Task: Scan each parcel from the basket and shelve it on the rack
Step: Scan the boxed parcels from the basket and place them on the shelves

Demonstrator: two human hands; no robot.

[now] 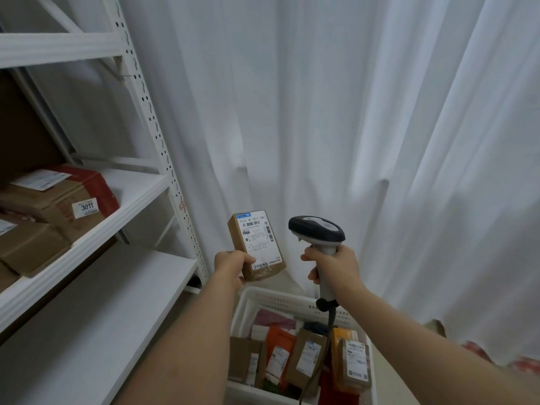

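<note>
My left hand (230,266) grips a small brown cardboard parcel (255,244) by its lower end, held upright with its white shipping label facing me. My right hand (333,266) holds a barcode scanner (317,229) by its white handle, the dark head just right of the parcel and pointing left and forward. Both are raised above the white plastic basket (273,299), which holds several brown and orange parcels. The white metal rack (122,200) stands at the left.
Brown boxes, one tagged 3011 (58,200), lie on the rack's middle shelf at the left. The lower shelf board (102,311) shows bare white surface. A white curtain (350,127) hangs behind everything. The scanner's dark cable (328,323) drops into the basket.
</note>
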